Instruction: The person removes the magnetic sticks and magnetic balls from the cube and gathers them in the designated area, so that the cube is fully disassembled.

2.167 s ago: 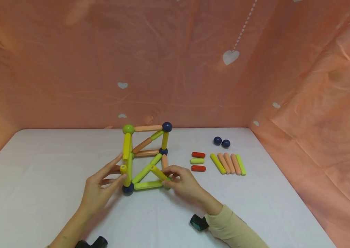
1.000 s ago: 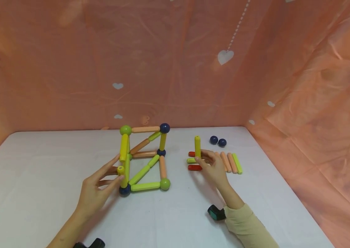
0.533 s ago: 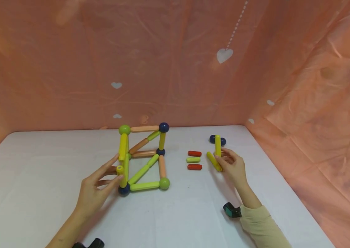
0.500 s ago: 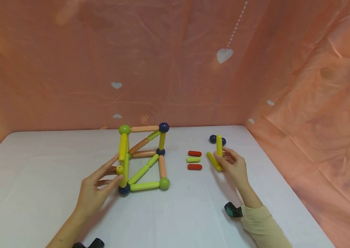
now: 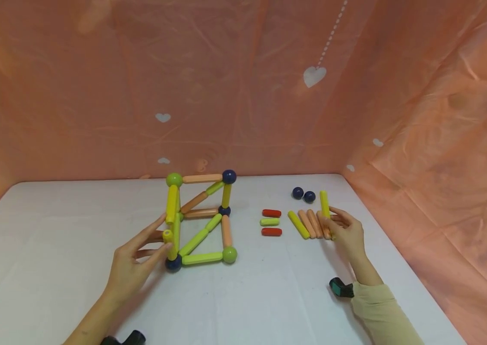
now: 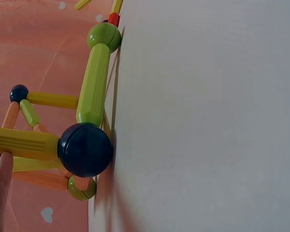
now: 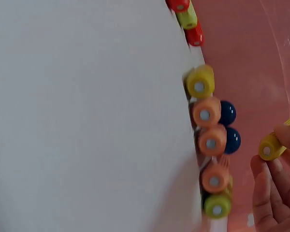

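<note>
A frame of magnetic sticks and balls (image 5: 202, 259) stands on the table, with green and navy balls at its corners. My left hand (image 5: 133, 266) pinches an upright yellow stick (image 5: 170, 244) that rises from the navy ball (image 6: 85, 150) at the near left corner. To the right, my right hand (image 5: 346, 235) holds another yellow stick (image 5: 324, 203) upright between thumb and fingers. That hand is over the right end of a row of loose sticks (image 5: 305, 224), partly hiding it. In the right wrist view the held yellow stick (image 7: 269, 147) is apart from the row.
Two navy balls (image 5: 303, 194) lie behind the row. Two short red sticks (image 5: 271, 232) and a short green stick (image 5: 269, 222) lie between the frame and the row. An orange cloth (image 5: 243, 96) with hearts hangs behind the white table (image 5: 243, 306).
My right hand has left the frame's near right corner and moved right with the yellow stick, passing over the short sticks to the row's far end. My left hand stays at the frame.
</note>
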Demonstrator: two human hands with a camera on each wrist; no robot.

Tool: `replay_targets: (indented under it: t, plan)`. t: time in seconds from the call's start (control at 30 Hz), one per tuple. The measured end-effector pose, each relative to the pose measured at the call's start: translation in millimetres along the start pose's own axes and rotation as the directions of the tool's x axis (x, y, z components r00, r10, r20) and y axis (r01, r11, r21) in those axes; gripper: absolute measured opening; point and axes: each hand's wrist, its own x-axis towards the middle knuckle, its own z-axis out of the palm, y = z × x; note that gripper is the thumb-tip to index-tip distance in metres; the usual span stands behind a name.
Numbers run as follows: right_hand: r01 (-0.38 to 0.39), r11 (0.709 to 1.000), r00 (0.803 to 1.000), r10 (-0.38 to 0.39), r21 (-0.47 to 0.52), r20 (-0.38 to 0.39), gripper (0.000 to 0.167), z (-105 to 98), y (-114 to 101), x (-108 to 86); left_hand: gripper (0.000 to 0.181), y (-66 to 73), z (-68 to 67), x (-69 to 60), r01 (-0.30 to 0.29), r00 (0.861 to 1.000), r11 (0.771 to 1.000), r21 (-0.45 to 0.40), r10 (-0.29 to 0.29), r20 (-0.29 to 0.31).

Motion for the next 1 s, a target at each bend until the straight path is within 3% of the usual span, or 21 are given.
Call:
replay_targets:
  t: [0.13,0.43,0.73,1.0]
  plan:
    - [-0.05,0.998,0.999,0.051,-0.032,0.015,0.041,-9,7,2.7,0.066,0.6,0.2,0.0,-0.026,1.0,0.999,-0.02,0.026,0.0]
    - [-0.091,0.995,0.996,0.091,0.027,0.027,0.042,-22,25,6.3,0.065,1.9,0.1,0.9,0.005,1.0,1.0,-0.017,-0.005,0.002]
    - [-0.197,0.971,0.976,0.208,-0.134,0.07,0.046,-27,29,10.2,0.065,1.5,-0.2,0.6,-0.007,1.0,1.0,-0.014,0.007,-0.007]
    - [-0.229,0.954,0.965,0.249,-0.193,0.086,0.046,-26,28,7.1,0.065,1.6,-0.3,-0.4,-0.007,1.0,1.0,-0.015,0.007,0.003]
